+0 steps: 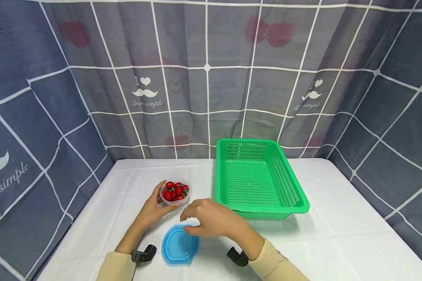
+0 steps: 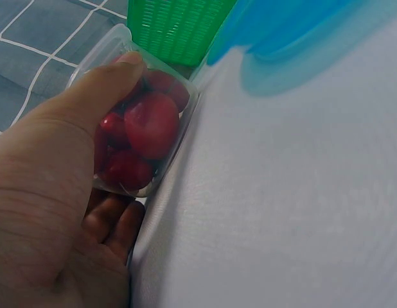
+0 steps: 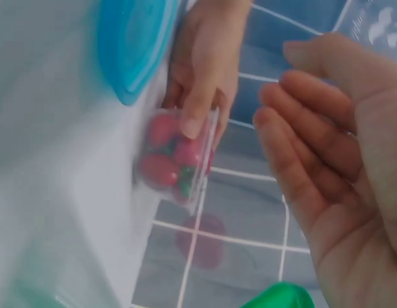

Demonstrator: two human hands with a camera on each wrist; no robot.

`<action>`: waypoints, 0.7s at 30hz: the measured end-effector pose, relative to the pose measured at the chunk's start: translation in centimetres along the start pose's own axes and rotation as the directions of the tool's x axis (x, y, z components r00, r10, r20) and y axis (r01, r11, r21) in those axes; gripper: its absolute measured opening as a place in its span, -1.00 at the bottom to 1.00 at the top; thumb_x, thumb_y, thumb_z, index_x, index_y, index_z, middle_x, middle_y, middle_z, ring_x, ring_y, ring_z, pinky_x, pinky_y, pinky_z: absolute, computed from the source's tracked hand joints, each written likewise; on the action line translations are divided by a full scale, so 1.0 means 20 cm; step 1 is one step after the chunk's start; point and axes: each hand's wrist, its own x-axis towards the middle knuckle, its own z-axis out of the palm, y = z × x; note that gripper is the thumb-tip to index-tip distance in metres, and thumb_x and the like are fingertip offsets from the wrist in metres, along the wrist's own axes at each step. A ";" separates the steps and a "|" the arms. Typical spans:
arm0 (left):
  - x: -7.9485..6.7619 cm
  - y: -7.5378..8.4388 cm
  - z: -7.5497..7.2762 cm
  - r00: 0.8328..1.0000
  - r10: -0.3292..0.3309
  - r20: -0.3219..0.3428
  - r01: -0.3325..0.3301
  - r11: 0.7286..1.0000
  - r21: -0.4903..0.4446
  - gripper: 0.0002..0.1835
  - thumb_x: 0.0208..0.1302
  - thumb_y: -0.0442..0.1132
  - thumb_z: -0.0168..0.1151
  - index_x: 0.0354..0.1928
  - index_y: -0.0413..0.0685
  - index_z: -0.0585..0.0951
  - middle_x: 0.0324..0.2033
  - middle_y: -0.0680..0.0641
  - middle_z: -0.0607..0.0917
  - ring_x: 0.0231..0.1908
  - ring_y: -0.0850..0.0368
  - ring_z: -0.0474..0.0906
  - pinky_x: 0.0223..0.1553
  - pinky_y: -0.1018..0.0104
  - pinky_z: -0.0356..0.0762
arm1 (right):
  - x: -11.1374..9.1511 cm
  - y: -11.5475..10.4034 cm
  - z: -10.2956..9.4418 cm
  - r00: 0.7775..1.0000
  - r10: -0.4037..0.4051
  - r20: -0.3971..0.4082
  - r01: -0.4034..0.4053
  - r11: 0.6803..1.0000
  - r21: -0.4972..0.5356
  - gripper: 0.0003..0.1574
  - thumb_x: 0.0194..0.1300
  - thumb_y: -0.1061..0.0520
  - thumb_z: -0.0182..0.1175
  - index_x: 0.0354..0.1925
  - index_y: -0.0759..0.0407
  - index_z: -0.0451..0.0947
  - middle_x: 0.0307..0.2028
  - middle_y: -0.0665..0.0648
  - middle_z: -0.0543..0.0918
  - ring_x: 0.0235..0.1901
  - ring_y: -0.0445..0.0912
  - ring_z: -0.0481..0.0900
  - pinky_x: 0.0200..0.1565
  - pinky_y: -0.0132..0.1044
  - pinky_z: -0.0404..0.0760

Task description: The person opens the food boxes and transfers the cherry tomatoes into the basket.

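Lying forward and to the left of the right grip [image 1: 212, 218], the tub [image 1: 180, 203] of red fruit [image 1: 178, 191] is pinched between the left grip's [image 1: 154, 209] thumb and fingers. The left hand is nearer, in contact. Rim near round; no long axis distinguishable. Right grip: fingers loosely bent, thumb apart, nothing held, near the lid [image 1: 180, 246]. Basket [image 1: 249, 181] to the right on the tabletop [image 1: 334, 226]. Curtain [image 1: 184, 89] lettering: "I", heart, moustache, "love simple". No label readable on tub or lid.

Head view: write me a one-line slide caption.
Left hand grips a clear tub of cherry tomatoes; the empty right hand hovers near a blue lid and a green perforated basket.
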 end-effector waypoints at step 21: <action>-0.01 0.01 -0.01 1.000 -0.002 0.010 0.002 1.000 0.007 0.16 0.16 0.08 0.55 0.63 0.05 0.00 0.55 -0.31 0.24 0.42 -0.40 0.34 0.41 -0.32 0.27 | 0.14 0.06 -0.02 0.940 0.265 -0.214 -0.257 0.964 0.067 -0.69 0.38 0.11 0.36 0.05 0.15 0.72 -0.07 0.05 0.81 -0.11 -0.16 0.73 -0.05 -0.40 0.70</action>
